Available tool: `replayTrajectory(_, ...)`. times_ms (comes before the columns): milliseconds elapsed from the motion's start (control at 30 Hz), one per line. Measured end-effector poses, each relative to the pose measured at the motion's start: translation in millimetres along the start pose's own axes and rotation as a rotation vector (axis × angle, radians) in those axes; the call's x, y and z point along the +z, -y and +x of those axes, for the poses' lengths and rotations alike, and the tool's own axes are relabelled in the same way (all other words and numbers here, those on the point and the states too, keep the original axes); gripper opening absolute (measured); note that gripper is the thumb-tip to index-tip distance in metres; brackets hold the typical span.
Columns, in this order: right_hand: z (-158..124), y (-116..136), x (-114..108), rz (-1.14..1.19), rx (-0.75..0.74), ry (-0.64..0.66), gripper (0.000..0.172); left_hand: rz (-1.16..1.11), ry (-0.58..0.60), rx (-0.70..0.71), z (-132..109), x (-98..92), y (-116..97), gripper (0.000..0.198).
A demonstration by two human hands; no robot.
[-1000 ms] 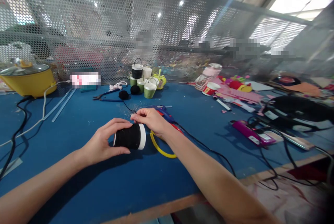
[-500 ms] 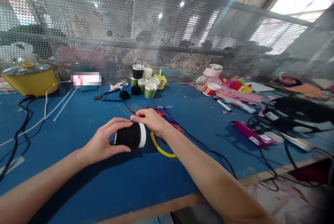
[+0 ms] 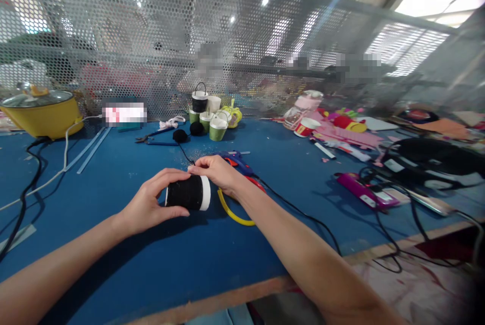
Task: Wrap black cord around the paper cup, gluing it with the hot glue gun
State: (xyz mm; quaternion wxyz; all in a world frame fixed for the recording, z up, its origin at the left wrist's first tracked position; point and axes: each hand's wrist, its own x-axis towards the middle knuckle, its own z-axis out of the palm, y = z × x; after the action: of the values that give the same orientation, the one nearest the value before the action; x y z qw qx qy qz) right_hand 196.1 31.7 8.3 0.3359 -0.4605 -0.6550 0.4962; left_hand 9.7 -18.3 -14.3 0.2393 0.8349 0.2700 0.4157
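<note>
The blue surface [image 3: 94,188] ends at a perforated metal screen [image 3: 151,37]. A yellow pot [image 3: 41,115] stands far left. Green paper cups [image 3: 217,130] and a black yarn ball [image 3: 180,136] sit near the screen. A glue gun [image 3: 237,159] lies directly behind the right hand [image 3: 217,173]. A yellow strip loop [image 3: 231,211] lies under the right wrist. A black cable [image 3: 303,216] runs off to the right, toward a purple tool [image 3: 359,191].

The black-wrapped cup [image 3: 187,192] lies on its side at the centre of the surface, white rim to the right. The left hand [image 3: 147,203] grasps its left end, fingers [image 3: 170,173] over the top and thumb below. The right fingertips [image 3: 195,168] are pinched closed on the cup's top, near the rim, where a thin black strand arrives.
</note>
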Motion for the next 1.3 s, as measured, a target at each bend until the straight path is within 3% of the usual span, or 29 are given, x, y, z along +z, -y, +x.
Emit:
replayTrajectory(233,1,-1,1,-0.154,-0.025,-0.020,0.032,-0.053,0.000,-0.007,0,1.4,1,0.051)
replayTrajectory(400,-2,5,-10,-0.237,-0.041,-0.133,0.037,-0.005,-0.108,0.013,2,0.0,1,0.049)
replayTrajectory(500,-10,10,-13,-0.107,0.038,0.022,0.046,0.065,-0.114,0.009,1,-0.3,3,0.047)
replayTrajectory(600,-16,12,-8,0.100,0.050,0.136,0.039,0.146,-0.090,0.015,0,-0.1,4,0.046)
replayTrajectory(667,-19,13,-3,0.136,0.007,0.099,0.035,0.140,-0.108,-0.020,0,-0.2,5,0.050)
replayTrajectory(767,-23,16,1,0.007,-0.079,0.061,0.029,-0.029,-0.116,-0.188,2,-1.0,5,0.058)
replayTrajectory(900,-29,25,-1,-0.229,-0.179,0.095,0.027,-0.237,-0.076,-0.359,4,-2.6,3,0.044)
replayTrajectory(1100,-27,28,-12,-0.336,-0.275,-0.132,0.025,-0.160,-0.077,-0.314,4,0.1,0,0.043)
replayTrajectory(1300,-28,26,-6,-0.234,-0.211,0.114,0.043,-0.034,-0.027,-0.211,1,2.9,-2,0.046)
